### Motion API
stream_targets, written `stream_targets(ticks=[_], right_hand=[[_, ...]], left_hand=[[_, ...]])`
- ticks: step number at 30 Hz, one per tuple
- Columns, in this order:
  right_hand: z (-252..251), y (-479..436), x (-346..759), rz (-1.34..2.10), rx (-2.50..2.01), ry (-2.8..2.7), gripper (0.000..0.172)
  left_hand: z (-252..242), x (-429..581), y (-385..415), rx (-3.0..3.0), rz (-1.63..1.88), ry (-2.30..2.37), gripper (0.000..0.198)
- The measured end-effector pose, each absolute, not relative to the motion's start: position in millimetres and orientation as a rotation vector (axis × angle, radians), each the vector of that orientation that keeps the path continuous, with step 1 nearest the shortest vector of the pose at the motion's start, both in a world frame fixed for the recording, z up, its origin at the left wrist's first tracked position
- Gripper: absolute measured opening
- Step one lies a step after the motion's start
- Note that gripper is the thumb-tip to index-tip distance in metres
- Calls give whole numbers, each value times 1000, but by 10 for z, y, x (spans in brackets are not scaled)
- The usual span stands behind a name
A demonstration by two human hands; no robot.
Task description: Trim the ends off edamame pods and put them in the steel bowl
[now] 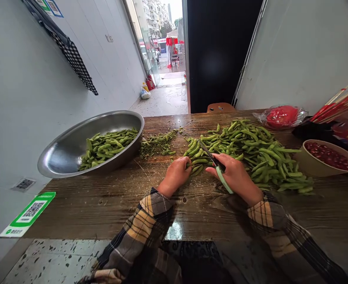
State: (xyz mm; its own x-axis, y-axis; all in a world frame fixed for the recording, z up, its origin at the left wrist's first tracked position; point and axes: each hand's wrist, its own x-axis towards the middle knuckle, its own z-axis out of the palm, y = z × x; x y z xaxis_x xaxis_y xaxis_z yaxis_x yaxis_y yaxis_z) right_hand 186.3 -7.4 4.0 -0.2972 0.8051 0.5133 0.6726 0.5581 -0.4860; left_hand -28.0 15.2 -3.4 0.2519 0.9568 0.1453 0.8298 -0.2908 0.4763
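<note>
My right hand point(231, 173) is closed around scissors point(221, 173) with pale green handles; their dark blades point up and left over the near side of a large pile of green edamame pods point(250, 142). At the pile's left edge my left hand point(177, 173) is closed, thumb and finger pinched on an edamame pod that the fingers mostly hide. A few loose pods point(196, 170) lie right beside its fingertips. Left of the pile are small green trimmings point(159, 144) on the wooden table point(108, 209). A tilted steel bowl point(64, 144) with more pods point(110, 146) stands farther left.
A paper tub of dark red pieces point(329, 161) stands at the right, near a red item in clear plastic point(283, 116) and bundled red-tipped sticks point(337, 104). A green QR card point(28, 215) lies at the table's left corner. Beyond the table is an open doorway point(170, 79).
</note>
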Motion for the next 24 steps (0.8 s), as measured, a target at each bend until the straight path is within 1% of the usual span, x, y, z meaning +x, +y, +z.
stream_targets(ticks=[1, 4, 5, 10, 17, 24], right_hand=[[44, -75, 1864, 235, -1186, -2054, 38], [52, -80, 1864, 249, -1197, -2070, 39], [53, -82, 1864, 251, -1201, -2071, 39], [60, -90, 1861, 243, -1206, -2069, 38], [81, -97, 1852, 256, -1192, -2060, 38], [75, -97, 1851, 274, -1195, -2049, 39]], left_hand=[[-26, -272, 139, 2238, 592, 1644, 6], [-7, -254, 109, 2281, 566, 1633, 20], [-5, -252, 104, 2297, 544, 1635, 21], [-14, -262, 114, 2324, 467, 1619, 13], [28, -270, 92, 2369, 415, 1608, 19], [28, -248, 73, 2387, 369, 1618, 15]])
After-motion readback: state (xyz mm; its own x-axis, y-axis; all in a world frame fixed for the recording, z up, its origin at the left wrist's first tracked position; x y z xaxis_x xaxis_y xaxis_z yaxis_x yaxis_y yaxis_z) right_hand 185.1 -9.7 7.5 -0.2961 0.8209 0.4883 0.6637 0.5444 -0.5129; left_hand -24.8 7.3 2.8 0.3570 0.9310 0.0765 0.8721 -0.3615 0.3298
